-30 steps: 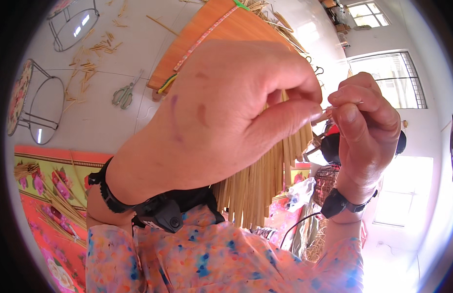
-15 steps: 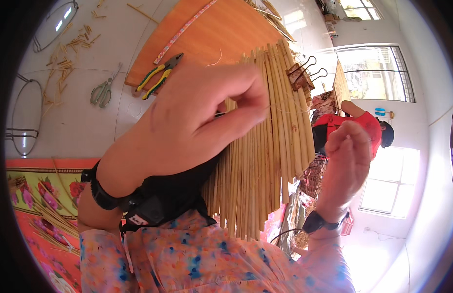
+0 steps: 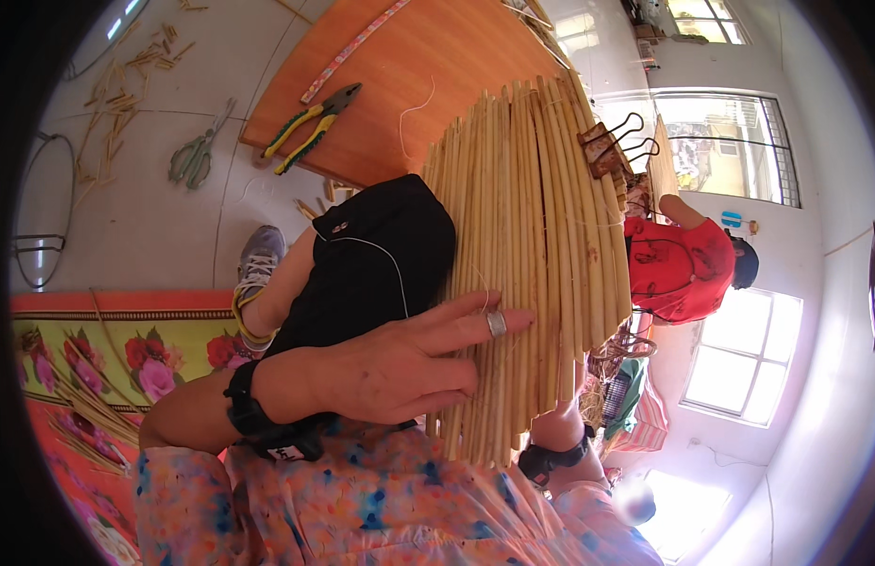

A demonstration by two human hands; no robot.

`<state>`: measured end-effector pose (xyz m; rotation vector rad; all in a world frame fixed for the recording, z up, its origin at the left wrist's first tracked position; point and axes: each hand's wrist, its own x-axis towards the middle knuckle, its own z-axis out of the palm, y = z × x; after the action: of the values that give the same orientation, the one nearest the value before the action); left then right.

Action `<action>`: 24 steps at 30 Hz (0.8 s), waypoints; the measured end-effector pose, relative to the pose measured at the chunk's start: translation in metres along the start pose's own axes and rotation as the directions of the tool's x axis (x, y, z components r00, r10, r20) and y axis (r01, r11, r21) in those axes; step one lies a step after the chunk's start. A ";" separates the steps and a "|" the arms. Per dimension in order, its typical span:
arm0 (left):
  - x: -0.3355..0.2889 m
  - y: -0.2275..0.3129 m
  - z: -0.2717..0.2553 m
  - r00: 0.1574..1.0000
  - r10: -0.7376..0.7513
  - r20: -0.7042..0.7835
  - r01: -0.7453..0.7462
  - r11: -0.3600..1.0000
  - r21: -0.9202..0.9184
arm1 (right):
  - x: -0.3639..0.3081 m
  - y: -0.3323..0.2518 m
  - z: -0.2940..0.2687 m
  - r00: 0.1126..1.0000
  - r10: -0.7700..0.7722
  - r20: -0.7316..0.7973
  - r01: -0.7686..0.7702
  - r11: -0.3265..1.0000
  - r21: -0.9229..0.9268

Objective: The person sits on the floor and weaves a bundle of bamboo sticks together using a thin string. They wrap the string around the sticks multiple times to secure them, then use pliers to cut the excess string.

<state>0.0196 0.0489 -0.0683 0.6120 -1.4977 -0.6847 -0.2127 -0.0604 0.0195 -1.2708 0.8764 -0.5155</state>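
A panel of straw-coloured sticks (image 3: 513,217), laid side by side, rests across my lap. My left hand (image 3: 404,368) lies on its lower left part, fingers stretched over the sticks, a silver ring on one finger. A fine pale thread (image 3: 482,275) loops up beside those fingertips. At the panel's lower right edge, only the back and wrist of my right hand (image 3: 558,429) show; its fingers are hidden behind the sticks. A rusty binder clip (image 3: 602,151) grips the panel's upper right edge.
Yellow-and-green pliers (image 3: 310,127) and a patterned strip (image 3: 357,47) lie on the orange board (image 3: 390,113). Green-handled scissors (image 3: 194,158) and stick offcuts (image 3: 116,108) are on the floor. A person in red (image 3: 683,269) is at the right. Loose sticks lie on the floral cloth (image 3: 154,363).
My left hand has come down from above the panel onto its lower part, and its fingers have spread. My right hand has dropped from the raised position at right to behind the panel's lower edge.
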 end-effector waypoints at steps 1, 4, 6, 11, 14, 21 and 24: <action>0.001 0.000 0.001 1.000 0.012 -0.001 -0.012 1.000 0.005 | 0.001 0.003 0.002 1.000 -0.004 -0.001 0.004 1.000 0.019; 0.001 -0.001 0.003 0.999 0.031 -0.006 -0.031 0.998 0.053 | -0.003 0.011 0.005 1.000 -0.012 -0.005 0.012 0.998 0.067; 0.003 0.000 0.003 1.000 0.029 0.009 -0.030 0.998 0.057 | -0.004 0.012 0.007 1.000 -0.015 -0.017 0.016 0.996 0.083; 0.011 -0.003 0.008 0.998 0.062 0.011 -0.062 0.994 0.086 | -0.006 0.013 0.011 0.999 -0.023 -0.024 0.025 0.994 0.106; 0.016 -0.005 0.011 0.997 0.075 0.015 -0.076 0.989 0.130 | -0.007 0.015 0.012 0.999 -0.021 -0.025 0.024 0.992 0.125; 0.029 -0.003 0.018 0.996 0.071 0.045 -0.077 0.981 0.179 | -0.009 0.020 0.011 0.999 -0.026 -0.047 0.033 0.986 0.162; 0.034 0.001 0.019 0.995 0.068 0.068 -0.081 0.977 0.198 | -0.011 0.022 0.010 0.998 -0.027 -0.049 0.035 0.984 0.173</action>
<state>-0.0008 0.0256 -0.0451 0.6893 -1.6508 -0.5014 -0.2134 -0.0405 0.0020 -1.1183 0.8327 -0.6350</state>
